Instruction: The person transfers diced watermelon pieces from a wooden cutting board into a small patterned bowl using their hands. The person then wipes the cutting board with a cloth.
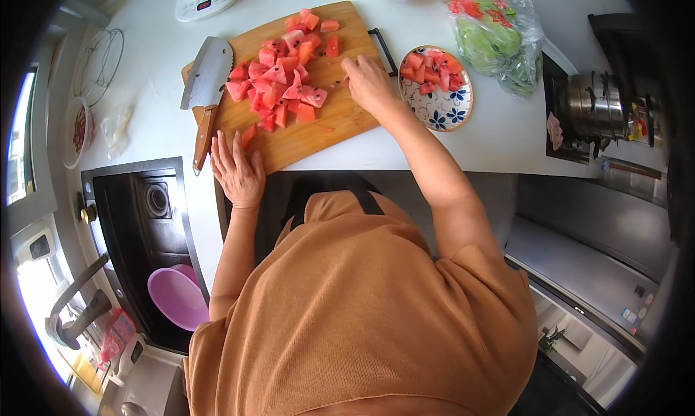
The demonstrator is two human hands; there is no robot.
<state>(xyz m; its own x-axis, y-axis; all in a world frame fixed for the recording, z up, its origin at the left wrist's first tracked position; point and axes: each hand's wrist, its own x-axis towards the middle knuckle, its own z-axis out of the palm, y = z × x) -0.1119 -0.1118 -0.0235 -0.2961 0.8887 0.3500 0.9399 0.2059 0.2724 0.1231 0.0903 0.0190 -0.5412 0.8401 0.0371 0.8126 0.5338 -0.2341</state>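
Many cut watermelon pieces [277,74] lie heaped on a wooden cutting board [336,139]. My left hand [237,169] rests with spread fingers on the board's near left corner, close to one loose piece. A cleaver [209,74] with a wooden handle lies along the board's left edge, its handle just beside my left fingers. My right hand [366,82] is over the board's right part, fingertips bent together near a few dark seeds; whether they pinch anything cannot be made out. To its right, a blue-flowered plate [438,114] bears more watermelon pieces at its far side.
Left of me is a black sink [127,226] with a purple basin [176,298]. Bagged green vegetables [488,41] lie at the back right, near a steel pot [594,104]. A white appliance [206,0] and a wire rack [100,65] stand on the counter's far left.
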